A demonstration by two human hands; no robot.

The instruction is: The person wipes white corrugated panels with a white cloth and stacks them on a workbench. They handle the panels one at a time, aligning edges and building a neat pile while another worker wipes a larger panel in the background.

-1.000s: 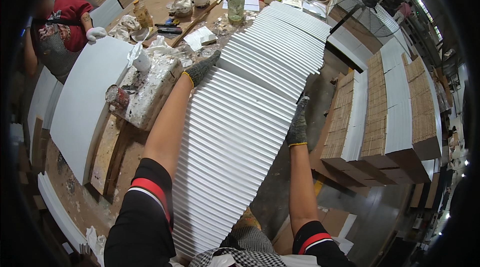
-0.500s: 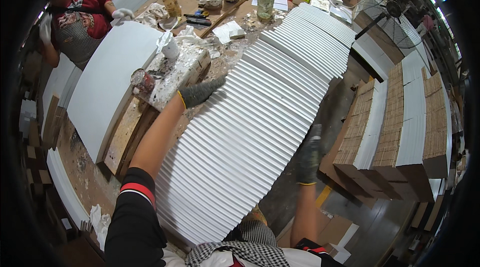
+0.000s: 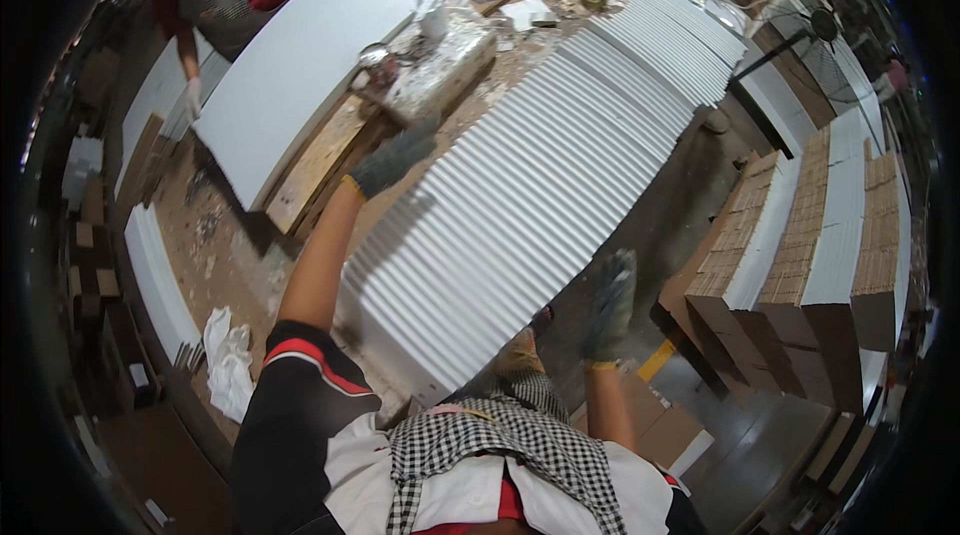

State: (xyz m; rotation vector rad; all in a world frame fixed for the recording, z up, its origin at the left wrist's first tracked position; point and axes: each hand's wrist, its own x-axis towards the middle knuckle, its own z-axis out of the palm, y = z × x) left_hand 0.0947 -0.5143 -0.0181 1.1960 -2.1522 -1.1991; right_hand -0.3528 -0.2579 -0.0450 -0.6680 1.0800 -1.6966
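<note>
A long row of white panels (image 3: 520, 195) lies overlapped like shingles across the table, running from close to my body to the far right. My left hand (image 3: 393, 163), in a dark grey glove with a yellow cuff, is at the row's left edge with its fingers stretched out, holding nothing. Whether its fingertips touch the panels I cannot tell. Off the row's right edge, my right hand (image 3: 610, 307), gloved alike and slightly blurred, is raised with fingers extended and nothing in it.
Across the table, a person in white gloves (image 3: 193, 100) handles a large white board (image 3: 310, 60). A paint-splattered block (image 3: 440, 75) bears a can (image 3: 378, 65) and a white cup (image 3: 432, 17). Stacked panels (image 3: 790, 245) stand right, near a fan (image 3: 822, 27). A white cloth (image 3: 228, 360) lies left.
The whole view has shifted, with the scene moving up and right. My left hand sits nearer me along the row's edge. The other person's raised hand has come down to the board's edge.
</note>
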